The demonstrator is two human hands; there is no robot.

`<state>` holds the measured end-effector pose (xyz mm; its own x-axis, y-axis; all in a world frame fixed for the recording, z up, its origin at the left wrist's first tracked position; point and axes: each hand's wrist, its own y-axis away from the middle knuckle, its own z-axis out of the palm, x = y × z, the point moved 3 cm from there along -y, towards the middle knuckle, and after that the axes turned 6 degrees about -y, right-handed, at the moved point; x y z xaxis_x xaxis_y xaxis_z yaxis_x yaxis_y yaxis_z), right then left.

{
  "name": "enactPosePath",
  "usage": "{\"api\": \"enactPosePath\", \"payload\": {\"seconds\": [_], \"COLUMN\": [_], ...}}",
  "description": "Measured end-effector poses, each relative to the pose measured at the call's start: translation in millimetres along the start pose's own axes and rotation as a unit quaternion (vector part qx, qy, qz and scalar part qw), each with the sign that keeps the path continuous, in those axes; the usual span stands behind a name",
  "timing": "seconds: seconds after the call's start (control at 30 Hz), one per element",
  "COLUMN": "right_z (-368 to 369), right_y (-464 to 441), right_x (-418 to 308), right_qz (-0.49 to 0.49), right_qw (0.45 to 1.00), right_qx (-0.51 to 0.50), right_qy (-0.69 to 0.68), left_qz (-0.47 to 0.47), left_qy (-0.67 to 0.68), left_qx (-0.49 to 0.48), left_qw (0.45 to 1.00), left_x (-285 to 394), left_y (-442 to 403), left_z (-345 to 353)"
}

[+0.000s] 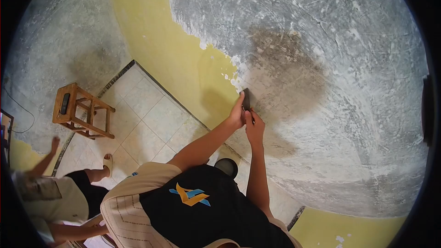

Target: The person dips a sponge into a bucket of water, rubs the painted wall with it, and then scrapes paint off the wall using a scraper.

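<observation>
Both of my hands are close together at the wall, near the ragged edge between yellow paint (183,64) and the grey bare surface (358,87). A dark flat scraper-like tool (246,98) stands up between them, its upper end by small white chipped spots. My left hand (237,114) is wrapped against the tool's side, thumb or finger along it. My right hand (254,124) closes round its lower part just to the right. The tool's handle is mostly hidden by my fingers.
A wooden stool (87,112) with a black object (65,104) on top stands at left on the tiled floor (151,110). Another person (69,193) is at lower left, one arm raised. A dark round container (226,168) sits below my arms. A cable (33,118) hangs at far left.
</observation>
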<state>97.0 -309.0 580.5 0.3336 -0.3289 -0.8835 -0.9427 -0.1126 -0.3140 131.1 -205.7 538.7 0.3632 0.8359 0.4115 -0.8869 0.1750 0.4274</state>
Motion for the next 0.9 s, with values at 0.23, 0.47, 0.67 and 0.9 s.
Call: {"api": "enactPosePath", "payload": {"seconds": [0.23, 0.47, 0.67, 0.9], "right_z": [-5, 11, 8, 17], "right_y": [2, -1, 11, 2], "right_x": [9, 18, -15, -12], "right_qz": [0.067, 0.030, 0.141, 0.139], "right_qw": [0.997, 0.999, 0.986, 0.985], "right_qx": [-0.019, -0.026, -0.022, -0.038], "right_qy": [-0.033, -0.028, -0.083, -0.095], "left_qz": [0.007, 0.011, 0.008, 0.028], "left_qy": [-0.070, -0.016, -0.015, -0.025], "left_qx": [0.014, -0.029, 0.006, 0.000], "left_qw": [0.997, 0.999, 1.000, 0.999], "left_x": [-8, 4, 4, 16], "left_y": [-3, -7, 6, 6], "left_z": [-1, -11, 3, -3]}}
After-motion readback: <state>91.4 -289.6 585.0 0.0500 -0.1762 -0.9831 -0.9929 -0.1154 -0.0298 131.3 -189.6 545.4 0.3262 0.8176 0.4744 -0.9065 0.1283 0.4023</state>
